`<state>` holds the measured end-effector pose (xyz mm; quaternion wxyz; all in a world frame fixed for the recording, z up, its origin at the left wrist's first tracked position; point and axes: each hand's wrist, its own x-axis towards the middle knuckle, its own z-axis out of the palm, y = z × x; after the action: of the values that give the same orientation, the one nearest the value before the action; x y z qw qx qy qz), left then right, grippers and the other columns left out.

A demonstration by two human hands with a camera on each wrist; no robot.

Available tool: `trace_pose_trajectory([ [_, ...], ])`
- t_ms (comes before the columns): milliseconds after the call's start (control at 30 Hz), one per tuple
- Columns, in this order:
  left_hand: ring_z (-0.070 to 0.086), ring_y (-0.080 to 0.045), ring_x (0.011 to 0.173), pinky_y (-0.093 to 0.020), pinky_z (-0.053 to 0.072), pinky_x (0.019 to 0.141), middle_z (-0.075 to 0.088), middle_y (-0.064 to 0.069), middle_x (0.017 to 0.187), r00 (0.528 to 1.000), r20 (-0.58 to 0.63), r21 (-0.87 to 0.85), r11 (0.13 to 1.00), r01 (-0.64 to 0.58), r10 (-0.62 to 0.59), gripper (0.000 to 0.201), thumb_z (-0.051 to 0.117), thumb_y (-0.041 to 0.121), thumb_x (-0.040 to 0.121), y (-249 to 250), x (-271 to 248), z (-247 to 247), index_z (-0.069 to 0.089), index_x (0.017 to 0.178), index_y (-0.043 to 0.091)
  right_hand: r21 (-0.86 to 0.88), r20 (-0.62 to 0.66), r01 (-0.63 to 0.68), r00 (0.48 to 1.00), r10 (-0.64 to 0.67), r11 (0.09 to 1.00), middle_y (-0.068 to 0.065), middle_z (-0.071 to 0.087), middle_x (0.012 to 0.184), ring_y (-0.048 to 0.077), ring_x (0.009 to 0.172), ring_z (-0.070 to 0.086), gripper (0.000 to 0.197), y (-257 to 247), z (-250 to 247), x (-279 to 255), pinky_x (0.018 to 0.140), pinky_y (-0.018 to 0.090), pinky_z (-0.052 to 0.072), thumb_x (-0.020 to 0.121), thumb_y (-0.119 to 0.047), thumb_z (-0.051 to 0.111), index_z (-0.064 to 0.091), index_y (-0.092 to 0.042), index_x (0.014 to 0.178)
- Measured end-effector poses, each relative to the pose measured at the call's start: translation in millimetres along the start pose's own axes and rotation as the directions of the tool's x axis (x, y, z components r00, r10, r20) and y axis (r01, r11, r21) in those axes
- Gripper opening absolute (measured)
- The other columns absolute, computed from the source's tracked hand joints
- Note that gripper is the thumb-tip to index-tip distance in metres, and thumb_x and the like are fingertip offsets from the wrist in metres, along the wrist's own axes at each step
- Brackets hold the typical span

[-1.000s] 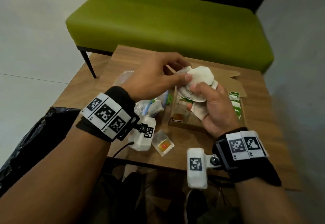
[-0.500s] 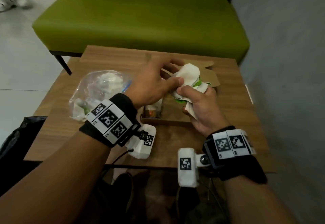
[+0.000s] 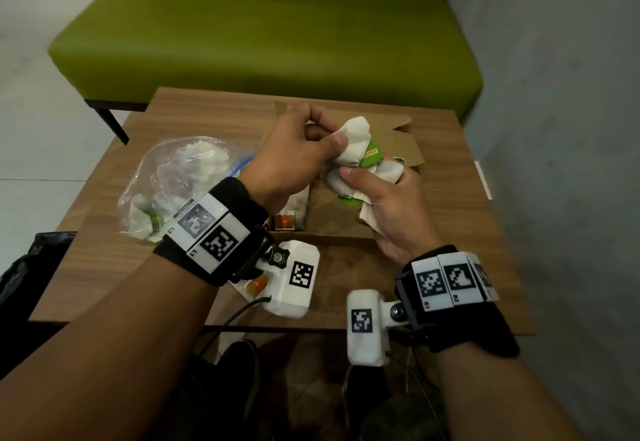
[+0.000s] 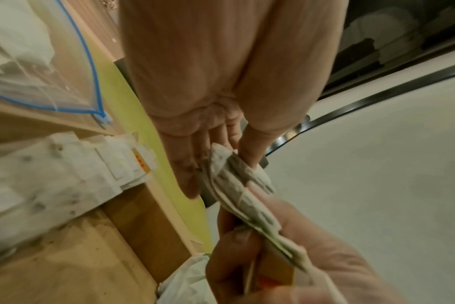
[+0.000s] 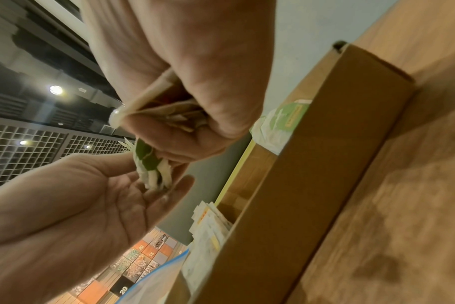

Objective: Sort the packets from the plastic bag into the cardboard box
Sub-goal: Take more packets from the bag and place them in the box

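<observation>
Both hands meet over the open cardboard box (image 3: 388, 150), sharing one fanned bunch of white and green packets (image 3: 363, 160). The right hand (image 3: 391, 212) has its fingers and thumb curled around the lower end of the bunch, clamping it against the palm. The left hand (image 3: 294, 156) comes in from nine o'clock and pinches the topmost white packet (image 3: 353, 136) between thumb and curled fingers; the left wrist view shows the thumb pressed on the paper edge, though how many packets that pinch takes in is hard to say from the blur.

Under the hands, the box sits at the middle of the wooden table (image 3: 450, 233), its flap lying open toward twelve o'clock. More white packets stand on edge in the box's left part (image 3: 298, 205), one with a red-orange label (image 3: 285, 222) at its near end. A green-labelled packet (image 5: 286, 121) lies inside by the far end, seen from the right wrist.

At nine o'clock from the box lies the clear plastic bag (image 3: 180, 181) with a blue zip edge, packets inside it. One loose packet with an orange mark (image 3: 256, 286) lies on the table at seven o'clock, half hidden by the left wrist camera. A green bench (image 3: 263, 32) stands beyond the table at twelve.
</observation>
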<state>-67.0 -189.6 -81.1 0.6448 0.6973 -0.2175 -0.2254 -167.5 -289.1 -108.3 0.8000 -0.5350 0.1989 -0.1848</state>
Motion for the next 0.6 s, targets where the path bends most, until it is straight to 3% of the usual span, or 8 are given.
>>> trace_pose_trajectory([
  [100, 0.062, -0.018, 0.08, -0.035, 0.053, 0.072, 0.061, -0.001, 0.083, 0.999, -0.033, -0.048, 0.999, 0.004, -0.005, 0.022, 0.068, 0.001, 0.089, 3, 0, -2, 0.054, 0.101, 0.013, 0.0, -0.042, -0.014, 0.999, 0.014, 1.0, 0.007, 0.074, 0.085, 0.019, 0.079, 0.071, 0.02, -1, 2, -1, 0.069, 0.03, 0.059, 0.091, 0.008, 0.06, 0.072, -0.009, 0.093],
  [200, 0.067, -0.02, 0.082, -0.04, 0.056, 0.075, 0.064, 0.002, 0.082, 0.996, -0.084, -0.088, 0.996, -0.002, -0.005, 0.03, 0.069, 0.0, 0.087, 5, 0, -6, 0.054, 0.112, 0.008, 0.033, -0.082, -0.052, 0.995, 0.055, 0.998, 0.007, 0.071, 0.081, 0.01, 0.061, 0.068, 0.016, -7, 4, -5, 0.047, 0.02, 0.051, 0.093, 0.003, 0.06, 0.069, -0.01, 0.09],
  [300, 0.07, -0.019, 0.081, -0.035, 0.06, 0.067, 0.065, -0.002, 0.087, 0.996, -0.091, -0.116, 0.993, 0.0, -0.011, 0.034, 0.07, -0.002, 0.085, 7, -1, -10, 0.056, 0.115, 0.006, 0.1, -0.106, -0.075, 0.991, 0.085, 0.992, 0.009, 0.067, 0.084, 0.007, 0.055, 0.064, 0.015, -11, 3, -6, 0.039, 0.014, 0.042, 0.094, 0.003, 0.058, 0.066, -0.01, 0.091],
  [400, 0.067, -0.015, 0.073, -0.025, 0.055, 0.058, 0.058, -0.008, 0.091, 0.998, -0.055, -0.1, 0.995, 0.028, -0.034, 0.027, 0.069, -0.002, 0.086, 8, -4, -9, 0.061, 0.112, 0.003, 0.129, -0.107, -0.093, 0.988, 0.108, 0.987, 0.008, 0.065, 0.083, 0.008, 0.052, 0.06, 0.014, -13, 1, -6, 0.034, 0.016, 0.037, 0.095, 0.0, 0.057, 0.064, -0.012, 0.091],
  [533, 0.066, -0.013, 0.073, -0.026, 0.057, 0.061, 0.055, -0.007, 0.091, 0.999, -0.016, -0.084, 0.996, 0.028, -0.03, 0.011, 0.067, 0.002, 0.089, 9, -5, -9, 0.066, 0.097, 0.009, 0.144, -0.162, -0.103, 0.979, 0.126, 0.984, 0.005, 0.065, 0.08, 0.005, 0.049, 0.055, 0.011, -16, -7, -5, 0.033, 0.016, 0.032, 0.094, -0.004, 0.058, 0.062, -0.013, 0.093],
  [600, 0.068, -0.018, 0.076, -0.029, 0.059, 0.065, 0.058, -0.008, 0.096, 1.0, -0.026, -0.065, 0.998, 0.007, -0.009, 0.01, 0.069, 0.001, 0.088, 8, -3, -11, 0.066, 0.092, 0.011, 0.121, -0.19, -0.085, 0.976, 0.107, 0.989, 0.005, 0.063, 0.077, 0.006, 0.047, 0.054, 0.009, -21, -11, -5, 0.034, 0.016, 0.033, 0.094, -0.003, 0.059, 0.062, -0.011, 0.091],
])
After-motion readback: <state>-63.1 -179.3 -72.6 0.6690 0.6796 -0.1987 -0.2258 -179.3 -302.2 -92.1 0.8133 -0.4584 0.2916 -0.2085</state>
